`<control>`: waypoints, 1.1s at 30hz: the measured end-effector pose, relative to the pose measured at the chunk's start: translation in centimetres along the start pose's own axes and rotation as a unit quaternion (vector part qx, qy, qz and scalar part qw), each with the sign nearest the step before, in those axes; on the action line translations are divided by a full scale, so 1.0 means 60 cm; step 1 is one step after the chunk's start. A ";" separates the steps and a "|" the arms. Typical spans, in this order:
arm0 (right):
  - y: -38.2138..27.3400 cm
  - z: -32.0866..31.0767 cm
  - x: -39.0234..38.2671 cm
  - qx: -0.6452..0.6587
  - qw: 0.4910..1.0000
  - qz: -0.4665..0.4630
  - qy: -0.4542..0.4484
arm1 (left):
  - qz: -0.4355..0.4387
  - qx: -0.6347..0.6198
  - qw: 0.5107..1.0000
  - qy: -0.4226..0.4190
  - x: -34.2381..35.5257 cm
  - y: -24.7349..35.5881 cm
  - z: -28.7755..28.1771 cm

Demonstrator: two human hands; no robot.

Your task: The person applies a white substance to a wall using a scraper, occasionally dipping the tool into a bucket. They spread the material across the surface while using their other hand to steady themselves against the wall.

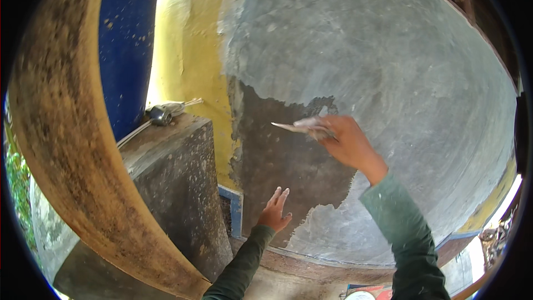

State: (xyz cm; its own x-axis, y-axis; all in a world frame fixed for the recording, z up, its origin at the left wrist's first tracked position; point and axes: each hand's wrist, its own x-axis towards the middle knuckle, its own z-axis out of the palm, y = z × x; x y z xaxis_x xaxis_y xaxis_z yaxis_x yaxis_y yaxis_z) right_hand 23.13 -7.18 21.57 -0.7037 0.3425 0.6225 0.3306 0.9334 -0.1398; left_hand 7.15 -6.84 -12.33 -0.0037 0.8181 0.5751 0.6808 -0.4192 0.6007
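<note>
- Right hand (347,139): fingers closed around a thin, blurred flat tool (286,126), in front of the wall's (361,39) dark patch (277,158).
- Left hand (272,215): fingers spread, empty, near the patch's lower part; contact unclear.
- Round white thing (360,296), possibly a container, cut off below; contents indistinct.

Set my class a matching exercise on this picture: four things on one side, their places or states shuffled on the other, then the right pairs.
1. right hand
2. left hand
3. wall patch
4. blue panel

A. dark, with a jagged edge
B. empty, fingers extended
C. upper left of the picture
D. gripping a flat tool

Pairs: 1-D, 2-B, 3-A, 4-C
</note>
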 end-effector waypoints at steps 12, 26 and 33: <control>0.019 0.135 0.317 -0.471 0.761 -0.441 -0.061 | -0.075 -0.030 0.975 0.207 0.012 -0.026 0.043; 0.151 0.240 0.370 -0.563 0.703 -0.432 -0.036 | -0.132 -0.027 0.980 0.148 0.000 -0.042 0.157; 0.128 0.219 0.272 -0.565 0.724 -0.380 -0.108 | -0.138 -0.057 0.979 0.136 -0.014 -0.022 0.166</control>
State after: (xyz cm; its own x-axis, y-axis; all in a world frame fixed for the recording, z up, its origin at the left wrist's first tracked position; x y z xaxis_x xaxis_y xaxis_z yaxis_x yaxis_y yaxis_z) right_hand 5.90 6.96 20.53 -0.9941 -0.1018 0.0369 0.0138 0.2189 0.9757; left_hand 13.52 -3.04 -19.13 -0.3820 0.7779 0.4990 0.5406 -0.2499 0.8033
